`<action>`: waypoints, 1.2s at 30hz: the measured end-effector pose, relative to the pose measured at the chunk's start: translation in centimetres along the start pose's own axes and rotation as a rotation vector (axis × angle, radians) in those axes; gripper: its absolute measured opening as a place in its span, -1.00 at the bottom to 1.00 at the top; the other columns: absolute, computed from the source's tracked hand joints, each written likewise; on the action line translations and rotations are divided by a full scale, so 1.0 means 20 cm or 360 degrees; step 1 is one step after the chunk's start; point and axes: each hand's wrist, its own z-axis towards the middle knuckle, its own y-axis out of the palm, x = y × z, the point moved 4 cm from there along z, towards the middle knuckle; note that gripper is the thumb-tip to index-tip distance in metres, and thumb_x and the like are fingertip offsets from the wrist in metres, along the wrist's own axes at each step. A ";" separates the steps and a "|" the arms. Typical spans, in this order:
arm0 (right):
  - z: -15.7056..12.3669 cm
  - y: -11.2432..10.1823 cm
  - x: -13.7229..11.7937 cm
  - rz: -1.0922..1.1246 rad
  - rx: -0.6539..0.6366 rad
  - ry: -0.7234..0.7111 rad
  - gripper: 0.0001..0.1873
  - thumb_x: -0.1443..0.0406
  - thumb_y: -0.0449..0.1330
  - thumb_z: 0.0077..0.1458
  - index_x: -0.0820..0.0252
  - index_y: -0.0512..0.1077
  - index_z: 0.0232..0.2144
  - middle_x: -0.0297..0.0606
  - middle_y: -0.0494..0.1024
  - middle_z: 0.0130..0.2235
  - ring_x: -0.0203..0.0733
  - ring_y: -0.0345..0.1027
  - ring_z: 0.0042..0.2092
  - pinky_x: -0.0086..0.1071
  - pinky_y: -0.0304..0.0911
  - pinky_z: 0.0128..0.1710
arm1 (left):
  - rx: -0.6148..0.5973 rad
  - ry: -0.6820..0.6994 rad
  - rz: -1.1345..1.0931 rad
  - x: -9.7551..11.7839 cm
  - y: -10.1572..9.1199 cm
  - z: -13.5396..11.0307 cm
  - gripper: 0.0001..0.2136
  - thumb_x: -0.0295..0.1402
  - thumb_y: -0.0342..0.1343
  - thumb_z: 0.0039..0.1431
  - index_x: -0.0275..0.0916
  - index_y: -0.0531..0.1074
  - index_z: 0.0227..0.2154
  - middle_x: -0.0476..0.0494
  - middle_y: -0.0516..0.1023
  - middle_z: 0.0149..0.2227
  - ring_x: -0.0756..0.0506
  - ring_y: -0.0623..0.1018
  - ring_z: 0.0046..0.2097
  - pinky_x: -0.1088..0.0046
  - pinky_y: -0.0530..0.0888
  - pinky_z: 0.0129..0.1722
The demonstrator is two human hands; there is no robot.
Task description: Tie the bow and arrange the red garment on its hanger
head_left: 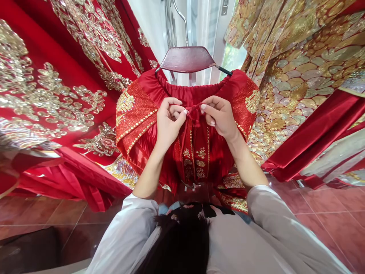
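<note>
A red skirt (176, 89) with gold trim and embroidered motifs hangs by its gathered waistband from a dark maroon hanger (188, 60). Thin red ties (194, 111) come together at the middle of the waistband. On the left side of them, my left hand (169, 121) pinches a tie between thumb and fingers. My right hand (221, 114) pinches the other side, its thumb and index finger pressed together. Between the two hands the ties overlap in a small bunch; whether they form a knot I cannot tell.
Red cloth with silver-gold sequins (61, 99) hangs on the left. A gold scale-patterned garment (302, 68) hangs on the right, above red velvet folds (319, 137). Behind the hanger are a metal hook (184, 23) and a pale curtain. Reddish floor tiles (322, 224) lie below.
</note>
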 end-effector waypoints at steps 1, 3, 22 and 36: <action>0.00 -0.01 -0.01 0.0021 -0.0022 0.0034 -0.72 0.12 0.21 0.07 0.22 0.32 -0.39 -0.46 0.25 -0.55 -0.54 -0.12 -0.66 -0.57 -0.20 -0.72 | -0.0026 -0.0004 -0.0024 -0.01 0.00 0.00 -0.83 -0.46 0.14 0.06 -0.20 0.31 -0.28 0.04 0.42 -0.46 0.10 0.36 -0.51 0.62 0.28 -0.51; 0.00 -0.06 -0.04 -0.0046 -0.0042 0.0054 -0.76 0.16 0.23 0.06 0.21 0.32 -0.36 -0.52 0.15 -0.61 -0.54 -0.15 -0.65 -0.58 -0.22 -0.70 | -0.0089 -0.0015 -0.0043 -0.02 -0.01 0.01 -0.80 -0.43 0.15 0.08 -0.18 0.30 -0.23 0.03 0.44 -0.44 0.09 0.41 -0.48 0.61 0.31 -0.49; 0.04 -0.27 -0.02 -0.0248 0.0228 -0.0283 -0.85 0.32 0.23 -0.02 0.19 0.33 -0.36 -0.48 0.20 -0.59 -0.45 0.14 -0.58 -0.52 0.12 -0.57 | -0.0213 0.0369 0.0811 0.00 -0.13 0.02 -0.97 -0.39 0.07 0.21 -0.19 0.33 -0.35 -0.05 0.42 -0.40 -0.03 0.44 -0.33 0.45 0.35 -0.25; 0.00 -0.58 -0.23 -0.1472 0.0354 -0.0530 -0.62 0.03 0.14 0.12 0.07 0.43 -0.08 -0.19 0.49 -0.03 -0.03 0.33 0.05 -0.07 0.25 0.07 | -0.0782 0.0030 0.1293 0.16 -0.48 0.46 -0.46 -0.16 0.23 0.07 -0.39 0.31 0.04 -0.04 0.43 -0.05 -0.03 0.32 0.00 0.13 0.09 0.22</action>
